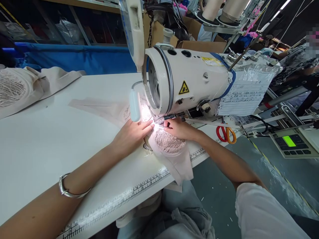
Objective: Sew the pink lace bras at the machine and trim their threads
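Note:
A pale pink lace garment piece [171, 149] lies under the head of a white sewing machine [184, 79] and hangs over the table's front edge. My left hand [132, 134] rests flat on the fabric just left of the needle, fingers stretched out together. My right hand [178, 128] lies to the right of the needle, fingers curled on the fabric, with a thin dark tool beside them. The machine's lamp [135, 105] glares on the spot, so the needle itself is hard to make out.
The white table [50, 142] has a printed ruler [139, 187] along its front edge. Orange-handled scissors [226, 134] lie right of the machine. More lace pieces [17, 89] lie at the far left. A control panel [291, 142] stands right. Another person [299, 63] sits far right.

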Demonstrator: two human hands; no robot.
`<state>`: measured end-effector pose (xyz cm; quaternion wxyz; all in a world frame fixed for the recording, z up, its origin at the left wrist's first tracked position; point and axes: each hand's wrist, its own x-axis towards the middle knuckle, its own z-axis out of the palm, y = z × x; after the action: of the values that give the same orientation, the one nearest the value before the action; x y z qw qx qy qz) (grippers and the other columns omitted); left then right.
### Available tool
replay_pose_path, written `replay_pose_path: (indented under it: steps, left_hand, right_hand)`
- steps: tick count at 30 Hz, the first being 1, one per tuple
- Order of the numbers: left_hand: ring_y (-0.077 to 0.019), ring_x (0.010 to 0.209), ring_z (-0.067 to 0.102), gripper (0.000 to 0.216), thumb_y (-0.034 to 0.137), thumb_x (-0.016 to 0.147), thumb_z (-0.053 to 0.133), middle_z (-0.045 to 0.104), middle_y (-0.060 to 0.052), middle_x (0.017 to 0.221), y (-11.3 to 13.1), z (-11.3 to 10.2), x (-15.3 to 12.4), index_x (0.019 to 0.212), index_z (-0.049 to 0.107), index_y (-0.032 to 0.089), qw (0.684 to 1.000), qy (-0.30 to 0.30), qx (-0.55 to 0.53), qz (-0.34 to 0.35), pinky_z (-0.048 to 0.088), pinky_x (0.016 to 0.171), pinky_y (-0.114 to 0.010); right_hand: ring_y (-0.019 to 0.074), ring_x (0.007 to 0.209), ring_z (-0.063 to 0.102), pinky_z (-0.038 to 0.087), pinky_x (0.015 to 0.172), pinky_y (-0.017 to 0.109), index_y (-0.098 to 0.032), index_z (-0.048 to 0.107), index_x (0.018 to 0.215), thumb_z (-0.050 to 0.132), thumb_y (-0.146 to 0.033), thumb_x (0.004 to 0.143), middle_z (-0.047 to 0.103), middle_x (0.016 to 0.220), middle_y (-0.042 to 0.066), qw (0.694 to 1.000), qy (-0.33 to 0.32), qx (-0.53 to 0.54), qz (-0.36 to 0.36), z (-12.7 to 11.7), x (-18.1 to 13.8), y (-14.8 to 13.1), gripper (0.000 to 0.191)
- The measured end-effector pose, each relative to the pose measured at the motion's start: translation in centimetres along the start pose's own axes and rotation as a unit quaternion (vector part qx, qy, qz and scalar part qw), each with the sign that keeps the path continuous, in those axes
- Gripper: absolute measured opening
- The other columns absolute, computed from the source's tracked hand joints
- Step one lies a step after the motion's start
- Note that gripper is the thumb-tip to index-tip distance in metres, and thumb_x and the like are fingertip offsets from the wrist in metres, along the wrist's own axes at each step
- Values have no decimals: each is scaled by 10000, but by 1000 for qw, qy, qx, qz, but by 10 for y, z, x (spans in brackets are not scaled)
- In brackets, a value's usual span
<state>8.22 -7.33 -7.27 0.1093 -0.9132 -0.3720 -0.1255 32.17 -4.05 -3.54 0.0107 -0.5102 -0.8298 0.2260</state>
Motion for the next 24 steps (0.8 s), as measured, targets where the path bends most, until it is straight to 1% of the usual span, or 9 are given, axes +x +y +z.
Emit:
replay_pose_path:
  steps: [2,5,8,11,14,17,20,22,24]
  left_hand:
    - [-219,785,603,399,19,917,432,700,-66,1293,0,1,0,1229,650,139,1000,16,2,5,375,582,-347]
    - [-261,847,611,352,36,908,459,699,-129,1239,6,0,2,1172,674,126,999,50,22,-1,403,614,-356]
    - [-285,831,600,324,38,917,427,690,-189,1024,17,-3,4,1113,683,69,997,62,46,-4,427,631,-369]
    - [-243,723,563,315,32,943,382,653,-141,852,28,-6,5,1058,675,37,998,60,11,-10,445,612,-349]
    - [-244,757,566,288,64,959,393,659,-129,898,33,-7,6,1009,675,87,998,43,-32,-34,472,640,-352]
    - [-274,822,580,277,189,988,431,660,-158,950,38,-7,9,886,676,108,998,25,-42,-34,502,696,-389]
    - [-324,929,602,352,294,998,449,663,-220,1028,44,-4,9,966,692,41,1000,15,-7,-24,528,783,-433]
    - [-361,1018,602,425,304,1005,425,659,-273,1080,49,0,8,1057,677,-34,999,15,27,-15,526,855,-462]
    - [-374,1067,600,455,291,1012,396,648,-305,1130,53,2,6,1101,656,-72,999,24,49,-8,518,908,-476]
  right_hand:
    - [158,717,581,378,632,257,-216,569,947,552,-319,931,646,883,23,1000,6,4,8,1,1,0,105]
    - [181,768,574,337,626,269,-209,589,950,573,-317,932,649,906,47,999,34,-40,2,5,4,1,111]
    - [198,808,561,289,616,279,-212,612,939,596,-263,905,650,911,55,996,46,-71,-20,11,4,4,64]
    - [190,805,554,280,619,273,-210,626,954,619,-194,857,648,891,39,996,62,-52,-43,16,3,8,99]
    - [186,816,566,308,645,266,-206,651,983,599,-150,867,659,871,33,995,84,-36,-43,19,4,9,140]
    - [185,814,588,352,682,270,-218,686,1043,563,-178,931,690,915,46,994,97,-32,-29,21,7,8,171]
    - [202,853,616,388,716,282,-235,703,1092,581,-252,956,705,958,56,993,107,-43,-22,21,9,7,184]
    - [214,854,619,395,718,288,-227,708,1067,608,-274,946,704,952,62,992,109,-61,-29,21,9,7,164]
    - [214,828,613,390,697,287,-216,700,1049,634,-261,928,701,940,63,991,108,-73,-41,21,8,8,145]
